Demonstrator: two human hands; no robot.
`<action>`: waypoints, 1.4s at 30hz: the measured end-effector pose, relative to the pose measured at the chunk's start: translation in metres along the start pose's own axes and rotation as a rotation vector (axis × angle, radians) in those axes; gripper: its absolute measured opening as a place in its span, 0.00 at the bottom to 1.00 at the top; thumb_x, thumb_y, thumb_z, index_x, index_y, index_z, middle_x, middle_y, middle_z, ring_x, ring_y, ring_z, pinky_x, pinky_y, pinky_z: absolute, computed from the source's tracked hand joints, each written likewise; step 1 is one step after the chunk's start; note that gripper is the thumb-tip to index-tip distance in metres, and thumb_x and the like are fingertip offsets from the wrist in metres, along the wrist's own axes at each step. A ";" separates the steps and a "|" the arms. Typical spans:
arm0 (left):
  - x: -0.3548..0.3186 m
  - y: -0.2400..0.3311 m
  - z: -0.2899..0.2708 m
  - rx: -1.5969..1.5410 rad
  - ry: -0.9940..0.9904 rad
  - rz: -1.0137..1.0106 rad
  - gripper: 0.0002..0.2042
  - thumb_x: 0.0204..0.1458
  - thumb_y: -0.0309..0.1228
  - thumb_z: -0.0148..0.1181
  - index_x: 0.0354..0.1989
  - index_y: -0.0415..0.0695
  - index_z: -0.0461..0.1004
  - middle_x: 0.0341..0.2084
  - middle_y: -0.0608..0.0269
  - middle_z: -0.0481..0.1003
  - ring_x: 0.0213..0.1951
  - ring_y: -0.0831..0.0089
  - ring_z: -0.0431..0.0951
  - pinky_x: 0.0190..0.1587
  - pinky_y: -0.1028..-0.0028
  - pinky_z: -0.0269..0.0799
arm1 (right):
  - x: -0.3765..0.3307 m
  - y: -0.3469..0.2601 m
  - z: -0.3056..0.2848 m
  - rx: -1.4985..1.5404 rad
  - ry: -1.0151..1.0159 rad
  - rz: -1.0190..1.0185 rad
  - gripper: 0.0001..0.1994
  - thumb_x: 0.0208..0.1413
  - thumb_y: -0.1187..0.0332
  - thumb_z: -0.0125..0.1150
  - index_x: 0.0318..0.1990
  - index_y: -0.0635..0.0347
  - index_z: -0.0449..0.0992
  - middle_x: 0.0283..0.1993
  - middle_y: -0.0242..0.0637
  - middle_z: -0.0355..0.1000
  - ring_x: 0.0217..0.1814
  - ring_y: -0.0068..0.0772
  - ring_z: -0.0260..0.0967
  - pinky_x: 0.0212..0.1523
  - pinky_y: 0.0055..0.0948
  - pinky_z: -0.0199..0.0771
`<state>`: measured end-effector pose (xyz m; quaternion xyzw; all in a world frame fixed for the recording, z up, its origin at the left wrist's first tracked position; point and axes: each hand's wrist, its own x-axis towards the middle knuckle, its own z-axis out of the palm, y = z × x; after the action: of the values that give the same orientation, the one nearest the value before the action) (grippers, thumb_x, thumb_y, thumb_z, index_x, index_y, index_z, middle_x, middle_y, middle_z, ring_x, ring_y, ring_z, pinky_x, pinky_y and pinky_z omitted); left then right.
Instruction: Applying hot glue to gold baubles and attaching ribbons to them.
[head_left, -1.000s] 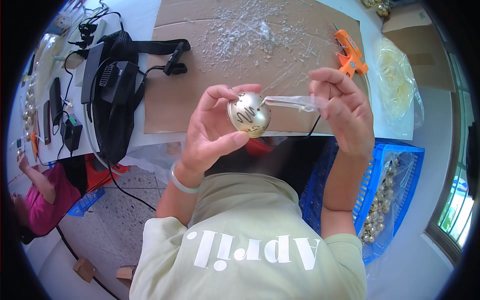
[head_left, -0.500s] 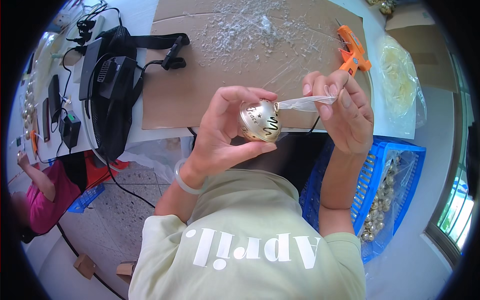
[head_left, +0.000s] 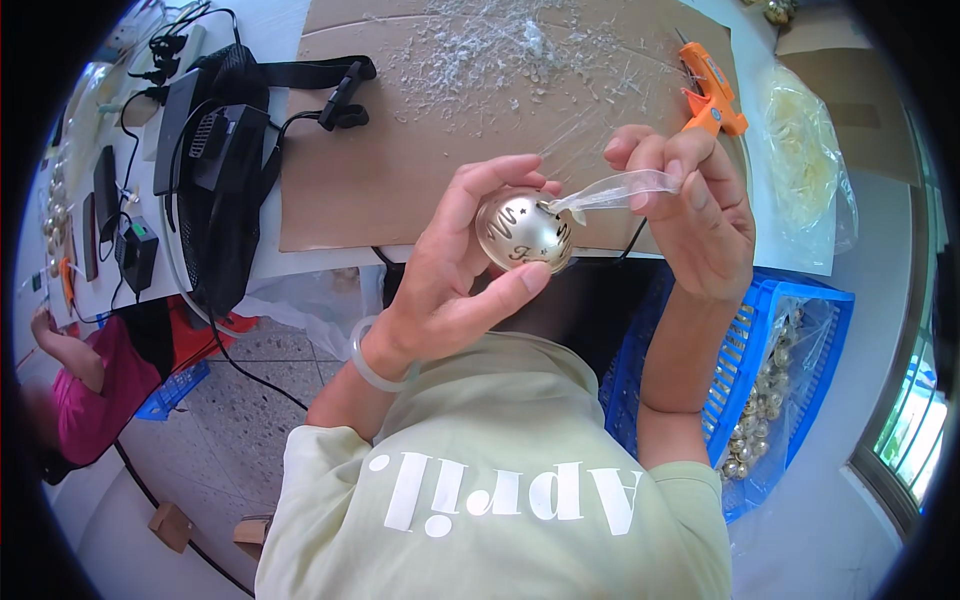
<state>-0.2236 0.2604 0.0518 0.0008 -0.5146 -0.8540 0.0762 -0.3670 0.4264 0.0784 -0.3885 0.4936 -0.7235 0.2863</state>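
Observation:
In front of my chest, my left hand [head_left: 455,255] is closed round a shiny gold bell-like ornament [head_left: 522,232] with cut-out stars, wavy lines and lettering. A sheer white ribbon loop [head_left: 615,188] runs from its top toward the right. Between thumb and fingertips, my right hand [head_left: 695,205] pinches the ribbon's far end and draws it out nearly straight. Ornament and hands are held up over the near edge of a brown cardboard sheet [head_left: 345,190].
White shreds [head_left: 500,50] litter the cardboard. An orange glue gun [head_left: 712,90] lies at its right, beside a clear plastic bag [head_left: 800,150]. Black straps and a pouch [head_left: 225,200] sit left. A blue crate [head_left: 825,370] holds several small gold bells [head_left: 755,420]. Another person's arm [head_left: 75,350] shows far left.
The ornament has turned in my left hand, so a different part of its pattern faces up. My right hand has shifted slightly, still pinching the ribbon.

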 end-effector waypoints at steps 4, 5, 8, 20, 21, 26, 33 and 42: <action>0.004 0.002 -0.006 0.229 -0.099 0.075 0.32 0.45 0.21 0.63 0.61 0.36 0.58 0.50 0.57 0.59 0.53 0.70 0.66 0.57 0.74 0.61 | 0.003 0.007 -0.003 0.255 0.029 -0.007 0.06 0.62 0.69 0.49 0.41 0.60 0.68 0.39 0.42 0.72 0.51 0.36 0.64 0.57 0.39 0.59; 0.004 0.003 -0.006 0.229 -0.097 0.074 0.32 0.45 0.21 0.63 0.61 0.36 0.58 0.50 0.57 0.59 0.53 0.70 0.66 0.57 0.74 0.61 | 0.005 0.008 -0.004 0.297 0.032 0.018 0.06 0.61 0.69 0.49 0.41 0.60 0.68 0.39 0.41 0.72 0.51 0.35 0.64 0.56 0.37 0.59; 0.004 0.003 -0.006 0.221 -0.146 0.014 0.32 0.43 0.22 0.66 0.60 0.37 0.62 0.47 0.59 0.59 0.53 0.70 0.67 0.56 0.75 0.62 | 0.006 0.009 -0.006 0.381 0.040 0.070 0.07 0.60 0.69 0.51 0.43 0.61 0.67 0.38 0.40 0.71 0.52 0.32 0.63 0.56 0.34 0.60; 0.006 0.004 -0.010 0.406 -0.136 0.066 0.32 0.42 0.22 0.66 0.60 0.38 0.62 0.48 0.58 0.58 0.50 0.73 0.67 0.54 0.76 0.64 | 0.002 -0.004 -0.013 -0.252 -0.100 0.155 0.07 0.58 0.69 0.56 0.38 0.62 0.69 0.34 0.33 0.67 0.44 0.26 0.61 0.52 0.28 0.60; 0.006 0.004 -0.010 0.406 -0.136 0.065 0.32 0.42 0.22 0.66 0.60 0.38 0.62 0.48 0.58 0.58 0.50 0.73 0.67 0.54 0.76 0.64 | 0.006 0.001 -0.014 -0.154 -0.121 0.091 0.06 0.58 0.68 0.55 0.38 0.61 0.69 0.34 0.33 0.67 0.43 0.27 0.61 0.53 0.31 0.59; 0.002 0.000 -0.005 0.249 -0.096 0.020 0.33 0.42 0.20 0.66 0.59 0.37 0.60 0.49 0.59 0.59 0.51 0.74 0.67 0.54 0.76 0.64 | 0.012 0.009 -0.008 -0.011 -0.117 -0.030 0.07 0.62 0.62 0.50 0.35 0.54 0.65 0.32 0.30 0.64 0.42 0.28 0.58 0.56 0.37 0.52; -0.001 -0.004 -0.007 0.126 -0.090 0.016 0.29 0.43 0.20 0.67 0.54 0.37 0.60 0.48 0.60 0.62 0.50 0.74 0.69 0.53 0.76 0.66 | 0.013 0.007 -0.014 -0.032 -0.119 -0.019 0.08 0.62 0.60 0.50 0.35 0.50 0.64 0.31 0.28 0.62 0.43 0.28 0.55 0.57 0.37 0.49; -0.001 -0.006 -0.009 0.171 -0.127 0.033 0.27 0.42 0.21 0.69 0.51 0.37 0.62 0.45 0.61 0.64 0.47 0.73 0.72 0.51 0.75 0.69 | 0.009 -0.003 -0.014 -0.149 0.100 0.080 0.07 0.60 0.64 0.56 0.36 0.57 0.70 0.32 0.30 0.65 0.38 0.24 0.60 0.44 0.25 0.61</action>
<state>-0.2223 0.2553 0.0420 -0.0552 -0.5895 -0.8039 0.0572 -0.3840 0.4275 0.0810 -0.3522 0.5746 -0.6913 0.2604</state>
